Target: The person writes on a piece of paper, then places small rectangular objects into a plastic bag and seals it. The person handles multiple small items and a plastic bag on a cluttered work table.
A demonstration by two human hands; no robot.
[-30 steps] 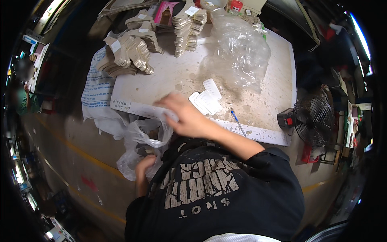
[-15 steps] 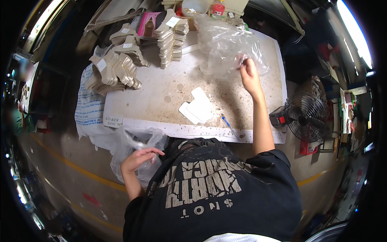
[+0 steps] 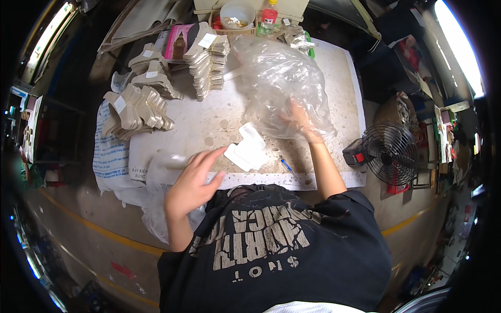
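My right hand [image 3: 300,118] reaches into or under a large clear plastic bag [image 3: 279,65] on the worktable. Through the film its fingers look stretched out, though blurred. Over the table's near edge hovers my left hand [image 3: 193,185], fingers apart and holding nothing. Just beyond its fingertips lie white angled cut-out pieces [image 3: 246,148], overlapping one another. A blue pen [image 3: 286,166] rests to their right. Below the left hand, a second crumpled clear bag [image 3: 156,208] hangs at the table's edge.
Bundled stacks of grey card cut-outs [image 3: 206,65] stand at the table's far left, with more stacks [image 3: 136,107] nearer. Behind are a white bowl [image 3: 237,13] and a bottle of red liquid [image 3: 269,16]. A black fan [image 3: 389,154] stands right of the table [image 3: 342,151].
My right hand has come nearer and passed into or under the clear bag, which has spread toward me. My left hand has risen from the hanging bag toward the white pieces.
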